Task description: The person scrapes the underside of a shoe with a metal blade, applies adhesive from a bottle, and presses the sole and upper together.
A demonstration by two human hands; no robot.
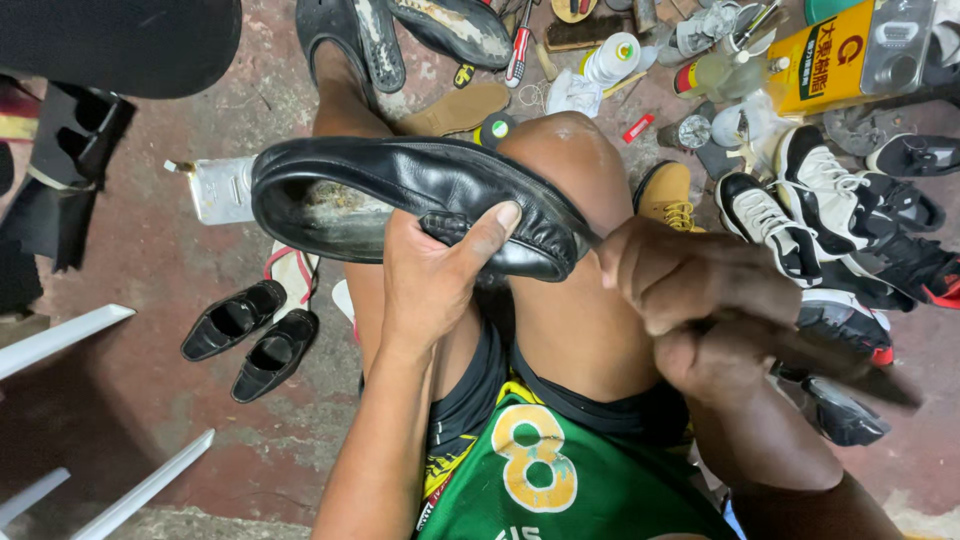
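The left hand [432, 280] is gripping a black leather shoe [420, 200] across the knee [560, 160], thumb pressing on its upper. The right hand [690, 290] is closing in a fist at the shoe's toe — seemingly pulling something thin and taut, though I cannot tell what. The shoe's worn inside is showing, so the work looks unfinished; 2 small black shoes [250, 335] are waiting on the floor [150, 270] beside the leg.
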